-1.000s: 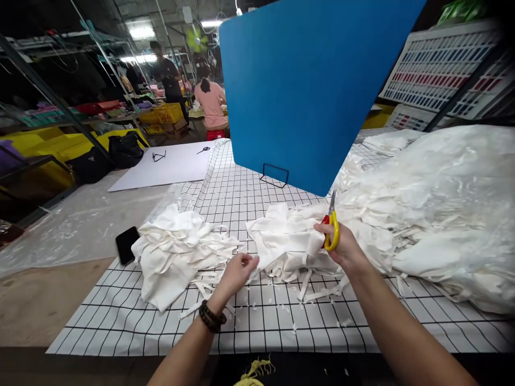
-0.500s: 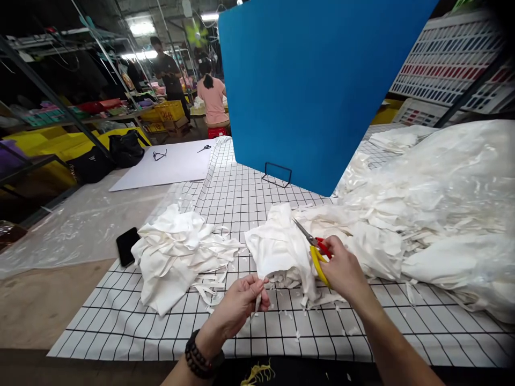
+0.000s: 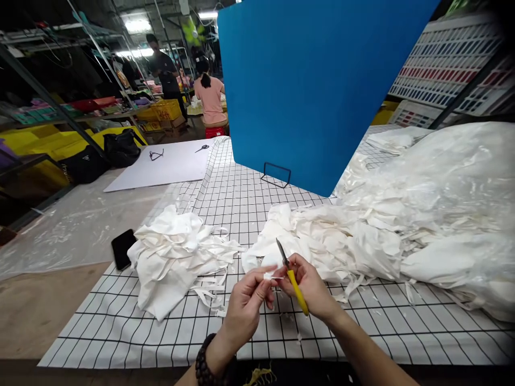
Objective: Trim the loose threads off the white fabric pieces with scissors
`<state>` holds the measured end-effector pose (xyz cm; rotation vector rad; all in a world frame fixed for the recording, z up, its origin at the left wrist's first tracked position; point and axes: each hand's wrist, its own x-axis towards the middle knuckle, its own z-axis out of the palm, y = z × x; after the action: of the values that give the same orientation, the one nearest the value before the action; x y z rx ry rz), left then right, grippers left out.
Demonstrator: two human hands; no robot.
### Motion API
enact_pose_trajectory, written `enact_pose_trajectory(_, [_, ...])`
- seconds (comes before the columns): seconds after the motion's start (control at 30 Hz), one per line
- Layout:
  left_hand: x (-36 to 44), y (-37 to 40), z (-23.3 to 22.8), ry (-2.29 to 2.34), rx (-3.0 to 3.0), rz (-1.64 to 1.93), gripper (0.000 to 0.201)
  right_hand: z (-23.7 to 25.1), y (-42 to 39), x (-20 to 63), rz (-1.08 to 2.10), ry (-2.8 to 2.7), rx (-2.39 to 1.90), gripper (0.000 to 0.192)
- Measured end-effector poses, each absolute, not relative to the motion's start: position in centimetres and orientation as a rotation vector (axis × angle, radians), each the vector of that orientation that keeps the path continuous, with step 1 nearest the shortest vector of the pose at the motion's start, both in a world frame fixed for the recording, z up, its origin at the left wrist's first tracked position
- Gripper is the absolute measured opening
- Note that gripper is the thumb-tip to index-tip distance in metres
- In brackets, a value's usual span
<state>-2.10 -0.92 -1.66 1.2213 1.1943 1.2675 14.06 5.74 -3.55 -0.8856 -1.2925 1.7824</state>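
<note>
White fabric heaps (image 3: 173, 257) and, seemingly, a phone (image 3: 122, 248) flank both hands.

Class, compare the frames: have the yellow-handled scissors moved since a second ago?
Yes. The scissors have come left and toward the person, away from the blue board, and are now over the checked cloth in the right hand.

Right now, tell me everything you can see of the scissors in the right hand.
The scissors are small, with yellow handles and slim grey metal blades that look closed. The right hand has them in its grip, tips tilted up and to the left, above the checked cloth. A small white scrap, pinched by the left hand, lies beside the blades.
</note>
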Motion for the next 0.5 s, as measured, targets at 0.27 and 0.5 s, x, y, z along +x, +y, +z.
enact_pose_trajectory(0.27, [-2.3,-0.3,-2.5,1.170,1.343,1.288,0.021,0.6,4.1,19.2,1.196,-2.053,-1.349,0.036])
enact_pose_trajectory(0.5, [-2.3,-0.4,-2.6,1.110,1.420,1.231,0.019,1.4,3.1,18.1,0.995,-2.260,-1.444,0.043])
